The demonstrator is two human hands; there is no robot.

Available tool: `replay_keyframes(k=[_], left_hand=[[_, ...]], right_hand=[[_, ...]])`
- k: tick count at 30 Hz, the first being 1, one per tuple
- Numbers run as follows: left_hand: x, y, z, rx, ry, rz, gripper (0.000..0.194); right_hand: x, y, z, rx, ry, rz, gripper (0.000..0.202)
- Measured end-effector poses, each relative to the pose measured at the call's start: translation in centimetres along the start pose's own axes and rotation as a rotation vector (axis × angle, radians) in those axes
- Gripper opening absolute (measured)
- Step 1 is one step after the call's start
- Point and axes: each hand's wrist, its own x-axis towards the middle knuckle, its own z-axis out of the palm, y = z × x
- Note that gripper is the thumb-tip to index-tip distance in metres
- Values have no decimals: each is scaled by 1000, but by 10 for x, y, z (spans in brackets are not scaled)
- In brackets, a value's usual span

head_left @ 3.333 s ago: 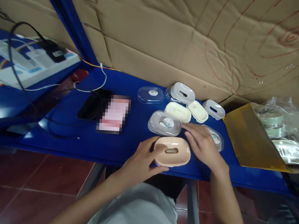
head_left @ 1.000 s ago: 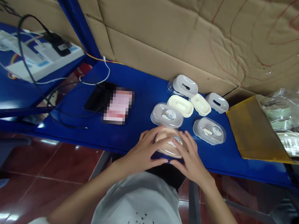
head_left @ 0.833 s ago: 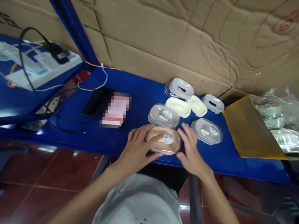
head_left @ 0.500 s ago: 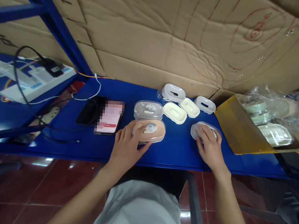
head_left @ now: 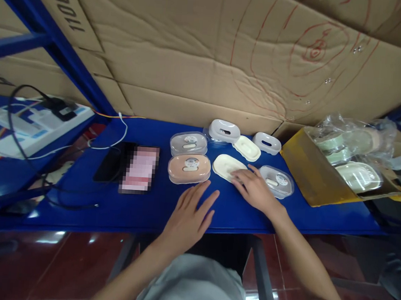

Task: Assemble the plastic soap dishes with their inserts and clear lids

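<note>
My right hand (head_left: 255,187) has its thumb and fingertips on the right end of a cream oval tray (head_left: 225,166), part of which they cover. Just right of that hand lies a clear-lidded white oval case (head_left: 282,180) with a round label. Open and palm down, my left hand (head_left: 189,217) hovers at the table's front with its fingers spread. Beyond its fingertips is a peach oval case (head_left: 182,170) under a clear lid, and behind that a clear-lidded whitish case (head_left: 180,144). A second cream tray (head_left: 247,148) lies farther back.
Two white oval shells with slots, one left (head_left: 217,129) and one right (head_left: 271,147), stand by the cardboard wall (head_left: 179,58). An open carton (head_left: 299,169) with wrapped oval dishes is at right. A phone (head_left: 140,170), cables and a power strip (head_left: 45,131) are at left.
My left hand has let go of the peach case and drawn back. My right hand has left the clear-lidded case and moved left onto the cream tray, which has shifted slightly toward me.
</note>
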Motion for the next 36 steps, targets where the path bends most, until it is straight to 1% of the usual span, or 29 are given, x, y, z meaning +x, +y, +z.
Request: replay_keyframes(k=[2,3,4,6,7,9,11,12,13,15,17,18,19,20,22,24,26,27,30,32,34,36], left_hand=[[9,4,10,-22,-70,29,54],[18,5,16,-18,-102,35,56],[28,7,22,-4,-129,33,59],[50,11,32,39,-165,18,61],[59,13,35,65,-189,7,59],[70,17,36,99,-218,9,44],[66,20,32,110,-236,16,29],[58,21,30,107,-242,20,25],[48,21,27,98,-245,24,25],[24,18,20,56,-228,35,32],[1,12,15,-12,-173,29,39],[-8,9,12,-42,-145,13,45],[-15,5,10,-69,-116,-15,52],[-20,2,8,-100,-89,-51,59],[-23,-4,6,-181,-47,-140,76],[-22,-9,5,-271,-21,-215,90],[-19,-12,5,-334,-21,-248,99],[-18,-13,4,-346,-35,-246,99],[-19,-19,1,-328,-96,-210,86],[-24,-23,-2,-304,-112,-190,75],[-30,-27,-4,-286,-108,-170,71],[-35,-29,-4,-258,-111,-137,69]], right_hand=[[5,8,-7,43,44,-10,34],[14,13,-11,35,64,-12,36],[28,18,-13,2,69,-8,38],[63,29,-14,-101,53,27,44],[83,34,-14,-163,34,58,48],[118,43,-11,-219,12,96,52],[138,47,-9,-231,-3,103,45],[139,46,-9,-237,-6,100,40],[135,43,-10,-244,-3,99,36],[110,32,-14,-259,27,104,35],[68,13,-21,-255,92,93,37],[44,2,-25,-228,164,62,35],[21,-9,-27,-192,210,10,35],[-2,-21,-29,-157,226,-36,36],[-39,-44,-27,-89,182,-70,46],[-62,-63,-19,-45,124,-71,53],[-71,-76,-9,-22,77,-90,57],[-72,-80,-5,-15,63,-112,58],[-69,-84,7,-12,48,-182,59],[-68,-83,14,-34,35,-216,54],[-70,-83,22,-56,20,-244,49],[-75,-85,28,-61,31,-259,49]])
